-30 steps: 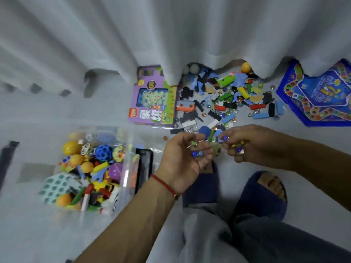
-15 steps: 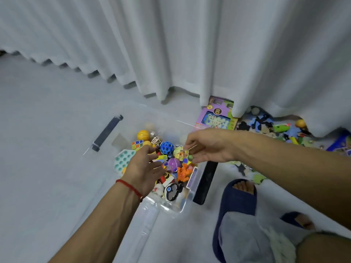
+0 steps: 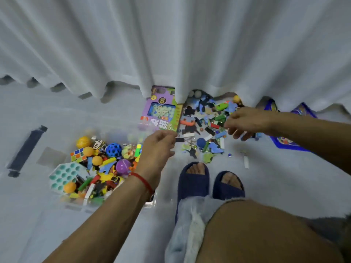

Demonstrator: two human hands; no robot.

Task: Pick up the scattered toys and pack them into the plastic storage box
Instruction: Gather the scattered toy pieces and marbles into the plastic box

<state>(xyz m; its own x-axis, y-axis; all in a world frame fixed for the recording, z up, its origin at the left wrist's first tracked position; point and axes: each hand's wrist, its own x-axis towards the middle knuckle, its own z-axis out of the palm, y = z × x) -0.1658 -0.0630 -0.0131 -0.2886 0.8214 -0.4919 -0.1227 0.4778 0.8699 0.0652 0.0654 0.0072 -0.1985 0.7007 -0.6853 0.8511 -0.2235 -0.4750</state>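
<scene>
While the box (image 3: pixel 79 206) sits full of toys, left hand (image 3: pixel 158 147) loosely curled and empty beside it, right hand (image 3: pixel 247 122) open-fingered over scattered pieces (image 3: pixel 207 130).

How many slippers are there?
2. The left slipper and the right slipper sit side by side on the person's feet, just below the scattered toys on the floor.

Both hands (image 3: pixel 158 147) (image 3: pixel 245 122) outstretched, loosely curled

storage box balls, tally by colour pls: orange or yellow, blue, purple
orange or yellow balls: 4
blue ball: 1
purple ball: 1
total: 6
</scene>
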